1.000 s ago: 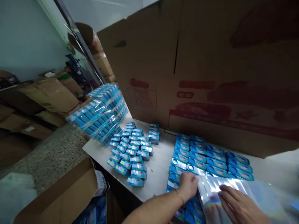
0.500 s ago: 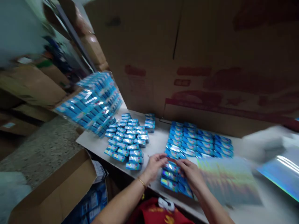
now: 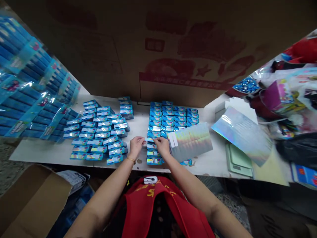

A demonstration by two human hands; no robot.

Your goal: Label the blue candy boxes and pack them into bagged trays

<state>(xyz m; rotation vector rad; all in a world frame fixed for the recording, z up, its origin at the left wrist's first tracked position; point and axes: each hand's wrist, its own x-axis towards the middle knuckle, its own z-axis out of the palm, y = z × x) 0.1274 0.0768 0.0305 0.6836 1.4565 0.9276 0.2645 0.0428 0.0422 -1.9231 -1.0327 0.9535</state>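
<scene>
My left hand (image 3: 137,147) and my right hand (image 3: 162,146) face each other, fingertips pinched at opposite ends of a narrow pale strip (image 3: 149,139). Its kind is too small to tell. It lies over one of the small blue boxes (image 3: 153,153) in the column between my hands. Beyond my fingers stand close rows of blue boxes with round fronts (image 3: 167,118). A shiny silver sticker sheet (image 3: 192,141) with white patches lies beside my right hand, partly over the boxes. Left of my left hand, many loose blue boxes (image 3: 101,129) are spread in rough columns.
A large brown carton (image 3: 183,43) walls off the back of the white table (image 3: 47,152). Wrapped packs of blue boxes (image 3: 27,96) are stacked at left, above an open carton (image 3: 29,201). At right are a green scale (image 3: 239,160), another silver sheet (image 3: 244,132) and bags.
My view has swung right and down, bringing the scale and the clutter at right into sight. The white blurred shape at right is gone from view. Both hands stay together over the boxes.
</scene>
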